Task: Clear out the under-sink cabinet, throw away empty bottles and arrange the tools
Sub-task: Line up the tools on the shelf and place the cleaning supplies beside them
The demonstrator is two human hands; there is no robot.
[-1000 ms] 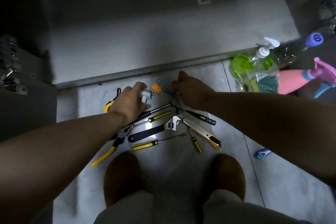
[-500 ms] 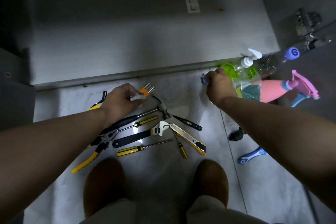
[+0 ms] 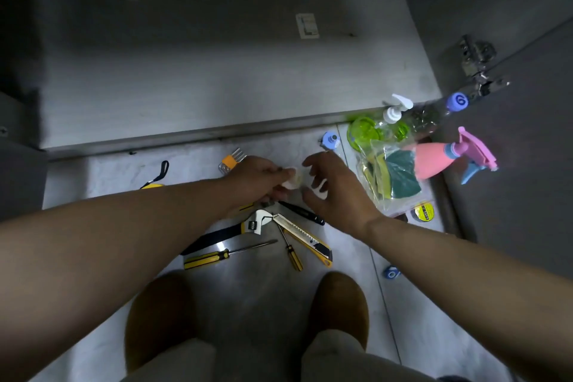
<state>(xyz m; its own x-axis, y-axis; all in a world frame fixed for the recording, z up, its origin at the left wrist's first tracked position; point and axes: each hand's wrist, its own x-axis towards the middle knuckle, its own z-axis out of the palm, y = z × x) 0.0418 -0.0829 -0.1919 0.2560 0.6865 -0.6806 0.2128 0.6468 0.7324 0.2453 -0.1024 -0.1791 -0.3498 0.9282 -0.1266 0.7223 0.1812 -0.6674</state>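
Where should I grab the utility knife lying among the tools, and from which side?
Take the utility knife by its yellow and black handle end nearest the right shoe, coming from above. That end lies clear on the floor; the blade end sits against the wrench jaw.

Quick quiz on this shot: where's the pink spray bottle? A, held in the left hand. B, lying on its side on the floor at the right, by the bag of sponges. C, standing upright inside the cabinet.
B: the pink spray bottle lies on its side beside the bag of sponges, in neither hand.
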